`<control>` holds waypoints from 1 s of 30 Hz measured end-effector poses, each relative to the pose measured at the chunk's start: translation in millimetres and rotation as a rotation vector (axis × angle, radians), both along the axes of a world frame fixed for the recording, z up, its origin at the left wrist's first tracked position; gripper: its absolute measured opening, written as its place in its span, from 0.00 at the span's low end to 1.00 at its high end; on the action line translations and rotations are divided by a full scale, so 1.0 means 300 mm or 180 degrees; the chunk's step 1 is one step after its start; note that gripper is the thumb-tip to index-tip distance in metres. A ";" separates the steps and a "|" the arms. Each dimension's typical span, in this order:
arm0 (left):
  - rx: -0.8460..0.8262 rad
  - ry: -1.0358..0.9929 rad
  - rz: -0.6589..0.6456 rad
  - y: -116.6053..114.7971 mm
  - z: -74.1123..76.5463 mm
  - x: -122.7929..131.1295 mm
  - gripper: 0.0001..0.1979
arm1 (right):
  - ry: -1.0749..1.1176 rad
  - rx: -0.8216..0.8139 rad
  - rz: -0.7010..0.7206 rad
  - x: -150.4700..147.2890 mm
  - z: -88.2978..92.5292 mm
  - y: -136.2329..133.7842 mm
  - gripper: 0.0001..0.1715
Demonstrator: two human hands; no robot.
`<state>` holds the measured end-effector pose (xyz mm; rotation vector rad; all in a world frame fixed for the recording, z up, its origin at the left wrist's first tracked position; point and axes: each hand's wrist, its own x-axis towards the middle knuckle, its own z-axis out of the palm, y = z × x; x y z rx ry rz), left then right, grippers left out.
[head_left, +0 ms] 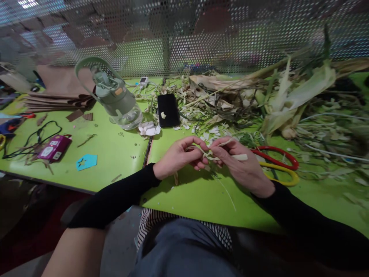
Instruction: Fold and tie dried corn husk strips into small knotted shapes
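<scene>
My left hand and my right hand meet over the green table near its front edge. Between them is a small braid of pale corn husk strips, pinched from both sides. One strip end sticks out past my right hand, and thin fibres hang down toward the tabletop. The fingertips partly hide the braid. Just beyond my right hand lie scissors with one red and one yellow handle, their blades out of sight behind the hand and scraps.
Corn husks and shredded scraps heap along the back right. Behind my hands lies a black phone. A green water bottle stands left of it. Farther left are folded brown sheets, a purple power block and a blue tag.
</scene>
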<state>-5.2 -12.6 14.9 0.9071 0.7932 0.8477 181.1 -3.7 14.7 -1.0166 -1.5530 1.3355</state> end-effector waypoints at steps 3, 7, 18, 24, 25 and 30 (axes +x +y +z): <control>-0.0027 -0.0028 -0.0007 0.002 -0.008 0.002 0.02 | 0.0015 -0.0053 -0.0089 -0.002 -0.005 0.003 0.22; 0.0093 -0.0106 -0.0096 0.006 -0.010 -0.003 0.06 | 0.0120 -0.0092 -0.0241 -0.002 -0.012 0.013 0.23; 0.0600 -0.0135 0.0130 0.024 0.022 -0.008 0.18 | 0.0389 -0.0159 -0.0453 -0.020 0.001 0.054 0.26; 0.0541 0.0078 0.0248 0.047 0.030 -0.002 0.09 | 0.0493 -0.0066 -0.0460 -0.035 0.042 0.056 0.27; 0.0546 0.0096 0.0246 0.051 0.032 -0.002 0.09 | 0.0500 -0.0043 -0.0460 -0.036 0.047 0.058 0.27; 0.0654 0.0199 0.0273 0.064 0.042 -0.002 0.11 | 0.0535 0.0072 -0.0519 -0.043 0.058 0.071 0.26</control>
